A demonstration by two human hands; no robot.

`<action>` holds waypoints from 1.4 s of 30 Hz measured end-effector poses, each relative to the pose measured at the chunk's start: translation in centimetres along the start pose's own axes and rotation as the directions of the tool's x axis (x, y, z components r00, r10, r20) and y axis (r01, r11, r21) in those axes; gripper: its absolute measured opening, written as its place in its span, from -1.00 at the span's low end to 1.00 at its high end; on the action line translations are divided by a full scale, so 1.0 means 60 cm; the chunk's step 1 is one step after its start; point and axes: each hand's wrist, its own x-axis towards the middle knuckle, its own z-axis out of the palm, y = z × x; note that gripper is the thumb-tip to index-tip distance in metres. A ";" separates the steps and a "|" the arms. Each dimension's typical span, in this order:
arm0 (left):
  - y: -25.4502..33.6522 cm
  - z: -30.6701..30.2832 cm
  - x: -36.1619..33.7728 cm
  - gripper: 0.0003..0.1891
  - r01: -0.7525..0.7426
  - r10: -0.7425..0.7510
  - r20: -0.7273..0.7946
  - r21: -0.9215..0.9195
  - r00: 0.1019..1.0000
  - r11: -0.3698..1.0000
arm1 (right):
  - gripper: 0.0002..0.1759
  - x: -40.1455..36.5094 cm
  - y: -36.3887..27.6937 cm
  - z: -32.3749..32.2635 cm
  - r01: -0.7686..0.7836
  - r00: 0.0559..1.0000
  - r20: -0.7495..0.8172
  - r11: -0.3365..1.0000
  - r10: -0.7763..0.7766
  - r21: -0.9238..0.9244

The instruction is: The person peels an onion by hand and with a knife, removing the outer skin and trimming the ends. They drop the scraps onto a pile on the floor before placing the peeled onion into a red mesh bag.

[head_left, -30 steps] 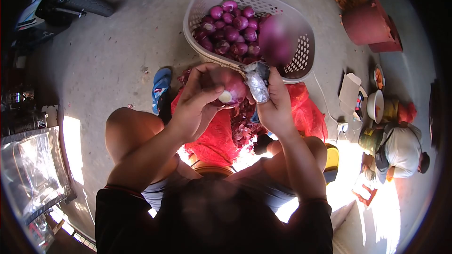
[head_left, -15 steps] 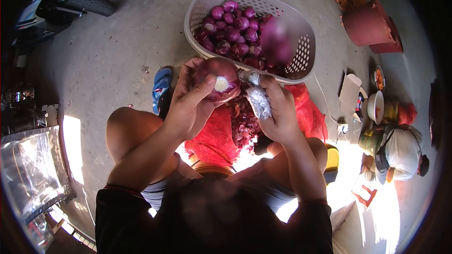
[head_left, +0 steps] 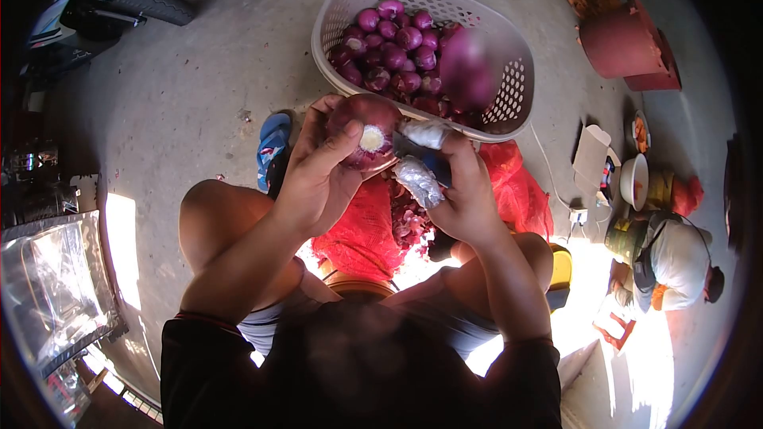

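Note:
My left hand [head_left: 322, 163] is closed around a large red onion [head_left: 373, 123], its pale cut end facing up between thumb and fingers. Close by on the right, my right hand [head_left: 465, 183] grips a small knife [head_left: 425, 157] whose flat grey blade is partly hidden, its tip at the onion's side. Silver wrapping [head_left: 419, 181] covers the thumb and index fingertips of that hand. Below the hands lie loose onion skins [head_left: 409, 218] between red mesh bags [head_left: 362, 226]. Just beyond stands a light plastic basket [head_left: 517, 52] holding many shiny purple onions [head_left: 397, 56]; a blur covers its right part.
A blue slipper [head_left: 274, 143] lies left of the basket. At right are a reddish bin [head_left: 624, 44], an open cardboard box [head_left: 592, 159], a white bowl [head_left: 633, 180] and another person [head_left: 679, 258] bending over. A motorcycle wheel [head_left: 147, 0] stands at upper left.
My right hand has turned, spreading its wrapped thumb and index finger so the blade shows between them. The onion has shifted slightly in my left hand. The other person has moved slightly.

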 end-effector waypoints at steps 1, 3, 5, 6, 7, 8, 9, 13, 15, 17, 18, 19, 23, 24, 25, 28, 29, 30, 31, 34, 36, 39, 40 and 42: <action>-0.001 0.000 0.000 -0.72 -0.004 0.004 -0.001 0.005 1.000 1.000 | -0.44 -0.005 0.002 0.001 -0.033 0.999 -0.001 0.999 0.033 0.033; -0.002 0.000 0.001 -0.72 -0.015 0.015 -0.003 0.015 1.000 1.000 | -0.43 -0.012 0.005 0.002 -0.085 0.996 0.006 0.990 0.085 0.116; 0.000 0.000 0.000 -0.71 -0.001 0.001 0.000 0.021 1.000 1.000 | -0.41 -0.008 0.000 -0.001 -0.077 0.997 0.025 0.986 0.074 0.150; 0.001 0.001 0.000 -0.71 0.007 -0.007 0.001 0.024 1.000 1.000 | -0.41 0.002 -0.010 -0.007 -0.051 0.998 0.034 0.990 0.046 0.133; 0.001 0.001 -0.001 -0.71 0.007 -0.007 0.006 0.019 1.000 1.000 | -0.40 0.007 -0.016 -0.009 -0.024 0.999 0.043 0.993 0.019 0.116; 0.000 0.001 -0.002 -0.70 0.008 -0.008 0.012 0.014 1.000 1.000 | -0.40 0.005 -0.015 -0.011 -0.046 0.997 0.066 0.996 0.041 0.072; -0.001 0.002 -0.003 -0.70 0.008 -0.009 0.018 0.009 1.000 1.000 | -0.41 0.002 -0.012 -0.015 -0.067 0.994 0.087 0.997 0.064 0.028; -0.002 0.007 -0.003 -0.68 0.017 -0.017 -0.005 0.008 1.000 1.000 | -0.44 0.005 -0.005 -0.018 0.004 0.995 0.099 1.000 -0.004 -0.009; -0.003 0.008 -0.003 -0.68 0.016 -0.016 -0.016 0.013 1.000 1.000 | -0.45 0.007 -0.006 -0.018 0.007 0.995 0.098 1.000 -0.008 0.007; -0.001 0.010 -0.003 -0.68 0.022 -0.022 -0.020 0.021 1.000 1.000 | -0.45 0.008 -0.005 -0.018 0.009 0.995 0.100 1.000 -0.011 0.018; -0.001 0.010 -0.003 -0.68 0.025 -0.024 -0.022 0.024 0.999 0.999 | -0.45 0.007 -0.004 -0.018 0.009 0.995 0.102 1.000 -0.011 0.021; -0.001 0.010 -0.003 -0.68 0.028 -0.027 -0.025 0.027 0.999 0.999 | -0.45 0.007 -0.001 -0.019 0.010 0.994 0.104 1.000 -0.012 0.024; 0.000 0.011 -0.003 -0.68 0.039 -0.038 -0.031 0.028 0.999 0.999 | -0.48 0.001 0.009 -0.018 -0.006 0.993 0.117 0.993 -0.007 0.116; 0.001 0.011 -0.003 -0.68 0.041 -0.041 -0.032 0.026 0.999 0.999 | -0.47 0.002 0.008 -0.012 -0.005 0.996 0.086 0.988 -0.009 0.155; 0.001 0.010 -0.003 -0.69 0.046 -0.045 -0.028 0.025 0.999 0.999 | -0.45 0.002 0.008 -0.009 -0.002 0.998 0.055 0.981 -0.009 0.194; 0.001 0.008 -0.002 -0.69 0.054 -0.053 -0.021 0.024 0.998 0.998 | -0.47 0.001 0.006 -0.012 -0.059 0.996 0.082 0.975 0.042 0.216; 0.001 0.009 -0.002 -0.69 0.052 -0.051 -0.024 0.026 0.998 0.998 | -0.47 0.001 0.006 -0.012 -0.061 0.996 0.082 0.975 0.045 0.214; 0.001 0.009 -0.002 -0.69 0.050 -0.049 -0.027 0.028 0.998 0.998 | -0.47 0.001 0.007 -0.012 -0.064 0.996 0.082 0.975 0.048 0.213; 0.001 0.009 -0.001 -0.69 0.049 -0.048 -0.025 0.029 0.999 0.998 | -0.47 0.001 0.008 -0.012 -0.067 0.995 0.081 0.975 0.051 0.211; 0.001 0.007 -0.001 -0.68 0.046 -0.045 -0.016 0.034 0.999 0.998 | -0.47 0.004 0.009 -0.012 -0.023 0.997 0.081 0.990 0.012 0.137; 0.000 0.008 -0.002 -0.68 0.043 -0.043 -0.010 0.036 0.999 0.998 | -0.47 0.008 0.006 -0.016 0.005 0.997 0.082 0.996 -0.012 0.087; 0.001 0.008 -0.003 -0.68 0.060 -0.060 -0.019 0.049 0.998 0.997 | -0.48 0.011 -0.001 -0.018 0.020 0.996 0.089 0.999 -0.024 0.043; 0.000 0.007 -0.004 -0.68 0.058 -0.057 -0.019 0.054 0.998 0.997 | -0.48 0.010 -0.002 -0.018 0.019 0.996 0.091 0.999 -0.022 0.033; -0.002 0.004 -0.003 -0.68 0.053 -0.052 -0.018 0.064 0.998 0.997 | -0.47 0.010 -0.001 -0.019 0.018 0.993 0.113 1.000 -0.019 0.004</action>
